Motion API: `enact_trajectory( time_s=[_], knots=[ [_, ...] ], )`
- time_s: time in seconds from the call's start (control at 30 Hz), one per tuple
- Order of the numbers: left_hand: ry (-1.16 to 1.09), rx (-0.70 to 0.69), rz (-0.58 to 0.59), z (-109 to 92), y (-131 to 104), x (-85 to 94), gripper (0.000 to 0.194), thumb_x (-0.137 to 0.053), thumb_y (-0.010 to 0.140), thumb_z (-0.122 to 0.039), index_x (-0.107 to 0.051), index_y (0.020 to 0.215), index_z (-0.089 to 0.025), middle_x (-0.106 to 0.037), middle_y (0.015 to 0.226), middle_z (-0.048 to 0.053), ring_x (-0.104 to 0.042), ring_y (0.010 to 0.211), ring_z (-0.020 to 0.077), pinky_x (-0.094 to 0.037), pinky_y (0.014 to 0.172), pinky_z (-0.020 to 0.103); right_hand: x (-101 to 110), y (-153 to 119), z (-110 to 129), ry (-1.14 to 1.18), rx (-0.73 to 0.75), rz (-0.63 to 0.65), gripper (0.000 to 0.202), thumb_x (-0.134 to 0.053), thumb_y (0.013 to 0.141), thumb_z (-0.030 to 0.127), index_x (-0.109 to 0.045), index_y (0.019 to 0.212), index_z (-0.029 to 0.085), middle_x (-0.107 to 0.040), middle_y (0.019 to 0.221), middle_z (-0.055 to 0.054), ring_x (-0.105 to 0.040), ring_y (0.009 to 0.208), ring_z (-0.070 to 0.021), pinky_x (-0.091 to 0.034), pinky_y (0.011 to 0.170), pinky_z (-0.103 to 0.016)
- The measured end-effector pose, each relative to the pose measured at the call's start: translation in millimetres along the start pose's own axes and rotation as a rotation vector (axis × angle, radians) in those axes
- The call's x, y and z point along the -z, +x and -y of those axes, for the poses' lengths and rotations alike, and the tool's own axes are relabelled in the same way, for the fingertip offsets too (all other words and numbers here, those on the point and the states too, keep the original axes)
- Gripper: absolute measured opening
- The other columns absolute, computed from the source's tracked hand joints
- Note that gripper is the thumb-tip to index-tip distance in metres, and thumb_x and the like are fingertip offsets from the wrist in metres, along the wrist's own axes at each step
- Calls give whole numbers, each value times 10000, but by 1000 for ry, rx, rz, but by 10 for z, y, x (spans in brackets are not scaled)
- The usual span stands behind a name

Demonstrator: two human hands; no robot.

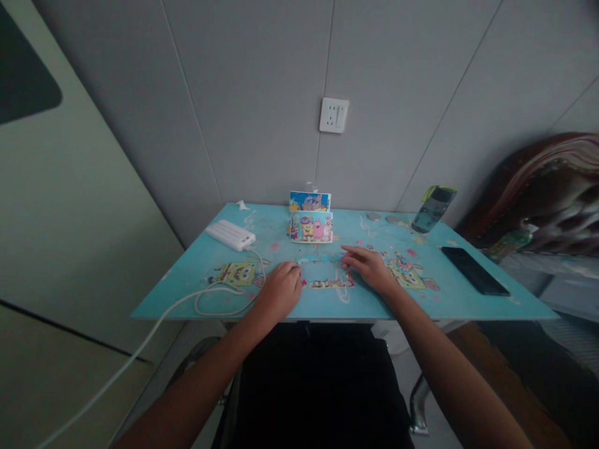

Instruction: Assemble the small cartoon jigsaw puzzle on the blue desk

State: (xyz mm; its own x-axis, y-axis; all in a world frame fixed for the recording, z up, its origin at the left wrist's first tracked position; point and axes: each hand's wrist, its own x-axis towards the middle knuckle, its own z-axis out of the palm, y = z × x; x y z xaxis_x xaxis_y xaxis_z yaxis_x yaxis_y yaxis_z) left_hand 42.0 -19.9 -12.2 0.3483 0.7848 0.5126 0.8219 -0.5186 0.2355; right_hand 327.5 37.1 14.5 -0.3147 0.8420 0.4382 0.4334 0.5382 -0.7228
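On the blue table lies a rectangular jigsaw puzzle border (327, 284) with colourful cartoon edging; the tabletop colour shows through its middle. My left hand (283, 284) is closed at its left side, fingers curled over that edge. At the right side, my right hand (369, 265) has its index finger stretched out along the upper corner while the other fingers bend in against the edge. Both hands cover parts of the border. Behind it stands a cartoon picture card (311, 227), with a second blue card (306, 201) upright at its back.
A white power bank (231, 235) with a white cable (163, 317) is on the left, the cable trailing off the table (178, 290). A dark phone (475, 270) and a tilted water bottle (433, 209) are on the right. The wall has a socket (334, 115).
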Motion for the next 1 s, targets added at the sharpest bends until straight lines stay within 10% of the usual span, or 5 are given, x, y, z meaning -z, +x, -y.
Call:
enact_trajectory(
  time_s=[1.0],
  knots=[
    [4, 39, 11, 9, -11, -36, 243, -574, 979, -145, -618, 1218, -145, -633, 1240, 93, -599, 1194, 244, -501, 1028, 471, 55, -21, -123, -90, 19, -9, 384, -667, 920, 413, -735, 1251, 231, -750, 979, -72, -683, 855, -223, -544, 816, -371]
  ],
)
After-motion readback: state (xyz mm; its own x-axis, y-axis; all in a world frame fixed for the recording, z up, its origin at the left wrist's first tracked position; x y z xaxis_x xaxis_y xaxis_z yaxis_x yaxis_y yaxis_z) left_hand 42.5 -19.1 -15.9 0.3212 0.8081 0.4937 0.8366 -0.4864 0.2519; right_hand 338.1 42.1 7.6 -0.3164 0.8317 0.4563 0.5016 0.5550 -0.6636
